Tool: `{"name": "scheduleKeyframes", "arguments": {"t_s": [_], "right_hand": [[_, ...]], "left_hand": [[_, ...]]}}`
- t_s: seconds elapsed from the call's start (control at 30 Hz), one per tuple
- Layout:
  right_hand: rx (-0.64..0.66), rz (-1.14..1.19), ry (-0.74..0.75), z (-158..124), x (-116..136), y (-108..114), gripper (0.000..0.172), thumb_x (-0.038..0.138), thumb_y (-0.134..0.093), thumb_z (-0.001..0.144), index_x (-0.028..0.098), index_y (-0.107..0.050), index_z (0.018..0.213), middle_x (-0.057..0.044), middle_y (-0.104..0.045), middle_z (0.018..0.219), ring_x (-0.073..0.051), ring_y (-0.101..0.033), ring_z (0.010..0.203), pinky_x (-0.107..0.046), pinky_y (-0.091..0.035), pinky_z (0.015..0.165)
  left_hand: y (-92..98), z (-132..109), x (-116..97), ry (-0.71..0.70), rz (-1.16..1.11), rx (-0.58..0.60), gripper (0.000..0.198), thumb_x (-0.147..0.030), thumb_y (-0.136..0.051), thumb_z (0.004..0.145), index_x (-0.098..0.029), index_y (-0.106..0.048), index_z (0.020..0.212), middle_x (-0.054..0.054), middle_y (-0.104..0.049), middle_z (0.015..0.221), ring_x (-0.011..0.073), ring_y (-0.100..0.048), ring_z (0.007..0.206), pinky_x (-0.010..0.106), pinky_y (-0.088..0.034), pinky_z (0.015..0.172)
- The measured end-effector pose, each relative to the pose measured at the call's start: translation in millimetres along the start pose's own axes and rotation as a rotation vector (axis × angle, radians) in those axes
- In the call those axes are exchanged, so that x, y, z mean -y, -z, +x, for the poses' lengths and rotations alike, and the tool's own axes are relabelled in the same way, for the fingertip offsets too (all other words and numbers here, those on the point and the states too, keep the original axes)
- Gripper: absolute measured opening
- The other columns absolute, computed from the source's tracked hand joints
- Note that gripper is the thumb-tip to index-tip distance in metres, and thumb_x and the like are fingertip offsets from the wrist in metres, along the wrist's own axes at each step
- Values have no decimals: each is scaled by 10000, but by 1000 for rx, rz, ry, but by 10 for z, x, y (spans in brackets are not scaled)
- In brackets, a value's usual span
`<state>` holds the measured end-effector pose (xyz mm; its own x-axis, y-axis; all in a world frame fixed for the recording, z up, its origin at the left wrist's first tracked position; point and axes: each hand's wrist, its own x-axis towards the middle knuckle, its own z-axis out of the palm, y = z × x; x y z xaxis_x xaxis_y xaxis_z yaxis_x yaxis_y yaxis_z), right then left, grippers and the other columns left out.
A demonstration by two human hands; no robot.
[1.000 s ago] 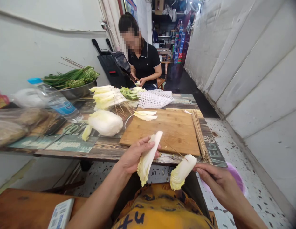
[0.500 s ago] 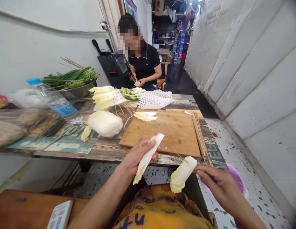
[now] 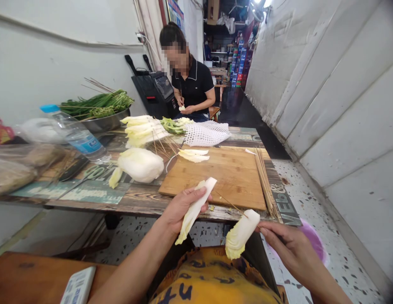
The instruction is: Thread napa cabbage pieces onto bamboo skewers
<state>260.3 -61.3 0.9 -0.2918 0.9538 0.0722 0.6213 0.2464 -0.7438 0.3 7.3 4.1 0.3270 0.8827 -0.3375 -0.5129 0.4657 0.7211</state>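
My left hand [image 3: 181, 207] is closed round a folded strip of napa cabbage leaf [image 3: 196, 207], held at the near edge of the wooden cutting board [image 3: 228, 175]. My right hand [image 3: 286, 247] pinches a thin bamboo skewer [image 3: 229, 202] that has a second cabbage piece [image 3: 242, 233] threaded on it. The skewer's tip points towards the leaf in my left hand, a short gap away.
A bundle of skewers [image 3: 264, 179] lies along the board's right edge, cut leaves [image 3: 193, 154] at its far side. A cabbage head [image 3: 139, 164], skewered leaves [image 3: 145, 128], a white mesh basket [image 3: 206, 131], a water bottle [image 3: 76, 136] and scissors [image 3: 88, 174] sit on the table. Another person [image 3: 190, 82] works at the far end.
The leaf in my left hand has been folded narrower than a second ago. Both hands stay almost in place; the view shifted slightly.
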Motion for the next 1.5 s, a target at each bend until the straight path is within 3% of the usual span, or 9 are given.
{"name": "scheduleKeyframes", "arguments": {"t_s": [0.47,0.87,1.13,1.5], "right_hand": [[-25,10,-2,-1,18,-12,276,337,-458,913,215,-694,986,-52,-726,982,-156,-675,842,-205,-508,733],[-23,6,-2,-2,20,-14,262,348,-470,904,219,-697,914,-46,-731,950,-164,-677,824,-209,-518,718],[-23,7,-17,-17,45,-15,289,350,-465,908,228,-690,1043,-64,-723,976,-194,-670,855,-267,-532,745],[18,59,-57,-39,52,2,297,352,-457,910,228,-689,1047,-42,-720,988,-191,-668,855,-253,-529,724]], "left_hand": [[60,2,18,23,21,-20,243,-299,-759,664,-97,-643,732,18,-571,627,39,-470,446,104,-315,342],[-11,-6,19,-17,41,-20,224,-275,-769,650,-91,-652,700,21,-614,642,40,-488,436,134,-350,368],[-6,-12,29,-65,142,-12,249,-320,-757,661,-89,-669,692,21,-609,635,38,-484,452,148,-354,427],[-26,-46,49,-81,241,7,273,-369,-753,656,-104,-685,659,22,-624,616,48,-476,444,175,-351,458]]}}
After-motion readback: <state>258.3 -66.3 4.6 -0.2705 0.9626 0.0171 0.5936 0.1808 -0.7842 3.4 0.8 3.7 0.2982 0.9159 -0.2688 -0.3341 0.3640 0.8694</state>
